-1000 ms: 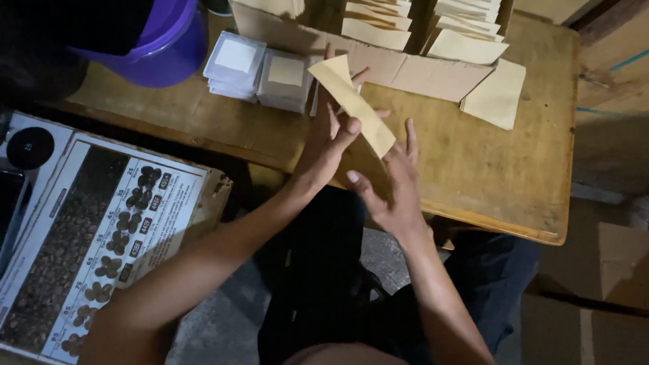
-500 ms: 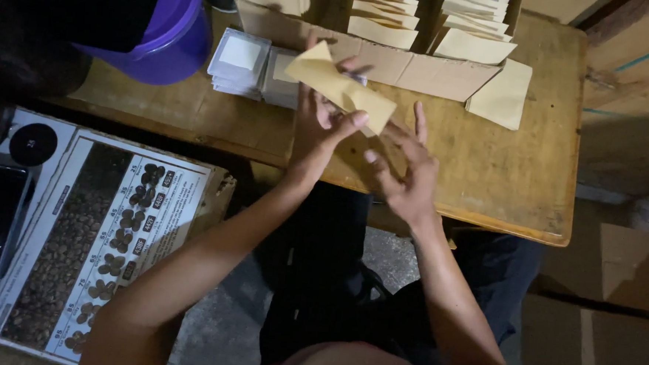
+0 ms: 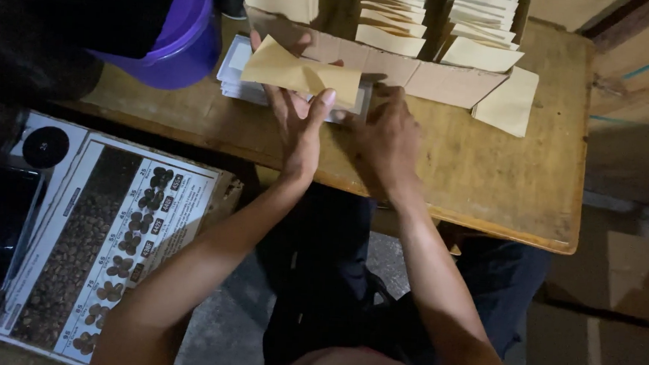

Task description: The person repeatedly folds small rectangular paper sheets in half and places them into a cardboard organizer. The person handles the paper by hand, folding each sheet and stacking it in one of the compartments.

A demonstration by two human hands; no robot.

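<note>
My left hand (image 3: pixel 298 125) has its grip on a tan paper envelope (image 3: pixel 300 74), thumb over its near edge, holding it just above the wooden counter (image 3: pixel 480 176). My right hand (image 3: pixel 390 134) rests flat, its grip released, fingers toward small white packets (image 3: pixel 238 70). Beyond stand a cardboard divider (image 3: pixel 433 81), stacked envelopes (image 3: pixel 399 20) and a purple bucket (image 3: pixel 180 45)

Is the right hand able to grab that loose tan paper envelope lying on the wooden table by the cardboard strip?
Probably yes: the right hand is empty, and bare wooden table separates it from the loose tan paper envelope.
</note>
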